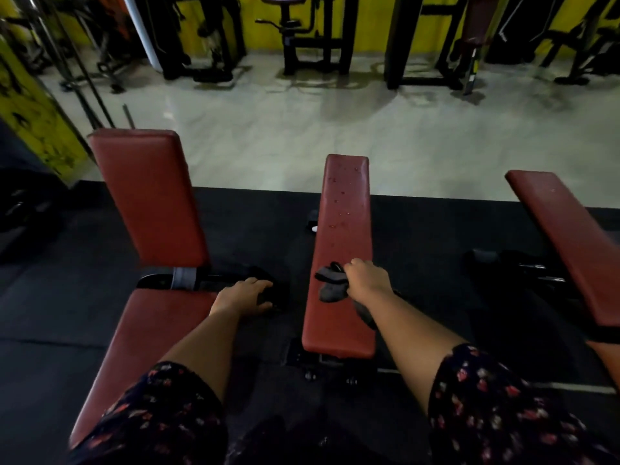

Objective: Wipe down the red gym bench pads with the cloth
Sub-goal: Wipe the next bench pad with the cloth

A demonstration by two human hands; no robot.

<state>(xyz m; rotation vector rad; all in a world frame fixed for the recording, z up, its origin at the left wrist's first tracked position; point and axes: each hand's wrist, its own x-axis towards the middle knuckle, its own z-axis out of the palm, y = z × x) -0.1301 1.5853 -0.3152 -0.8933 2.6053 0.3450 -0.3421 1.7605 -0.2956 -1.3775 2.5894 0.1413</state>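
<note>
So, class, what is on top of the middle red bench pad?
A grey cloth lies on the middle pad, gripped by the right hand. Small droplets dot the far half. The pad surface beneath cloth and hand is covered, so unseen.

Three red benches (pixel 147 196) (pixel 342 213) (pixel 570 236), one grey cloth (pixel 330 283), two hands (pixel 245 293) (pixel 367 278), two floral sleeves (pixel 161 414) (pixel 486 397)

You are facing black weight machines (pixel 313 52) standing along a yellow wall (pixel 372 21), a pale floor (pixel 335 129) gleaming beyond the black mat (pixel 84 250).
</note>
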